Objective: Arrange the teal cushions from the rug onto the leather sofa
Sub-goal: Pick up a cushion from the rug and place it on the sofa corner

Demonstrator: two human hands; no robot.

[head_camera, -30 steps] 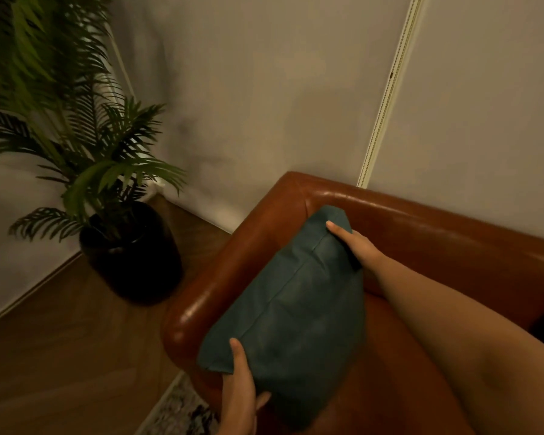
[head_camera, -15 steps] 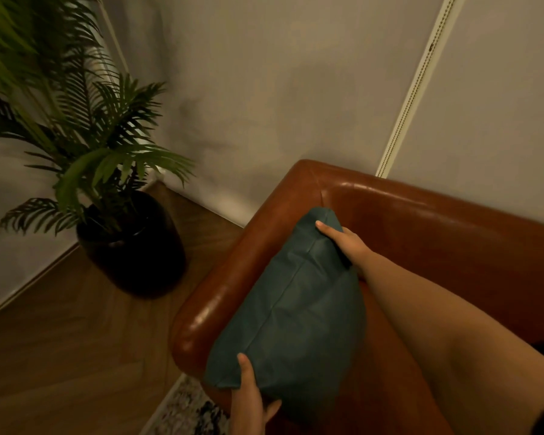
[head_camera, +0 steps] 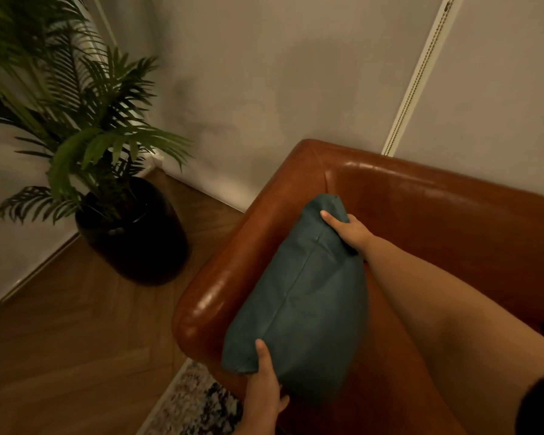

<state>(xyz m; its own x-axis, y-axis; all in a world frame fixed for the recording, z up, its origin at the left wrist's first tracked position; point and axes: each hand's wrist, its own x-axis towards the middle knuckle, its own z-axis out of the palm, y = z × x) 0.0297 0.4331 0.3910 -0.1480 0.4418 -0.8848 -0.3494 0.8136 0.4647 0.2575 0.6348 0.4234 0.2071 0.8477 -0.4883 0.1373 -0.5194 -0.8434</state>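
Observation:
A teal cushion (head_camera: 299,296) stands on edge against the inner side of the brown leather sofa's left armrest (head_camera: 220,277). My left hand (head_camera: 264,384) grips its near lower corner, thumb on the top face. My right hand (head_camera: 349,230) holds the far upper corner, near the sofa's backrest (head_camera: 437,196), with my forearm stretched across the seat. The fingers under the cushion are hidden. Only this one cushion is in view.
A palm in a dark round pot (head_camera: 132,227) stands on the wooden floor left of the sofa, in the corner of the room. A patterned rug's edge (head_camera: 192,400) shows below the armrest. A blind's bead chain (head_camera: 418,73) hangs on the wall behind.
The cushion has settled lower and closer against the armrest. Both hands have kept their grip on it. My view has shifted slightly to the left and down.

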